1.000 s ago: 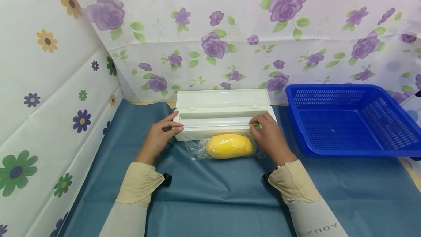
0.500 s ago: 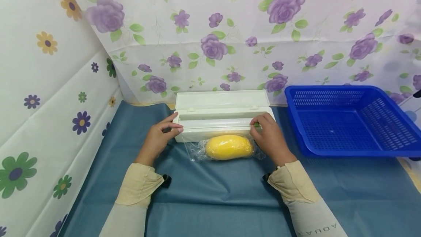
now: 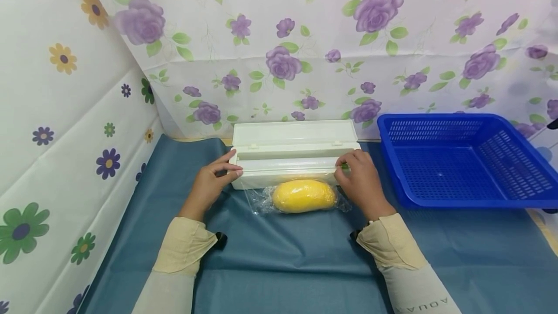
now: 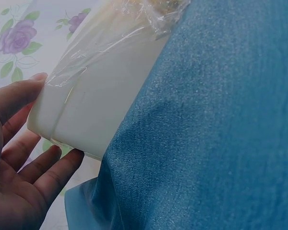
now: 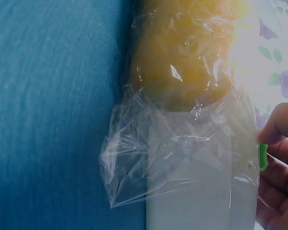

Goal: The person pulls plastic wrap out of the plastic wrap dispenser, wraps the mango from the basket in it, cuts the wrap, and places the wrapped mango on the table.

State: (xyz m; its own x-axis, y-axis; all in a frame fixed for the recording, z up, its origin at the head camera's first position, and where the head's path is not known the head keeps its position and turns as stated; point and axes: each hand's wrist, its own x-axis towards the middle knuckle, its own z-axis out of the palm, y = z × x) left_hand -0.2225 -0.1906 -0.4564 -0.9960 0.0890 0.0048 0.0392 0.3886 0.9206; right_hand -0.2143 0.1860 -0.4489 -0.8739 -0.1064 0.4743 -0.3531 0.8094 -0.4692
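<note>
A white cling film dispenser (image 3: 257, 180) lies lengthwise with its lid (image 3: 296, 133) raised at the back. Inside it is a pale roll (image 3: 287, 163). At its left end, my left hand (image 3: 208, 185) grips the box, thumb in front; the left wrist view shows fingers about the box corner (image 4: 93, 110). My right hand (image 3: 361, 180) pinches a small green slider (image 5: 263, 157) on the box's front edge, towards the right end. Before the box rests a smooth yellow oblong thing (image 3: 303, 196), wrapped in clear film (image 5: 134, 158) that runs up to the box. The slider is mostly hidden by fingers.
A blue plastic basket (image 3: 449, 202) with slotted walls stands right of the box. Blue-green cloth (image 3: 279, 285) covers the table, with folds near the front. Flowered sheets (image 3: 244, 91) hang behind and at the left.
My right hand has slid slightly to the right along the box's front edge with the green slider. The left hand keeps its hold, and the yellow thing stays in place.
</note>
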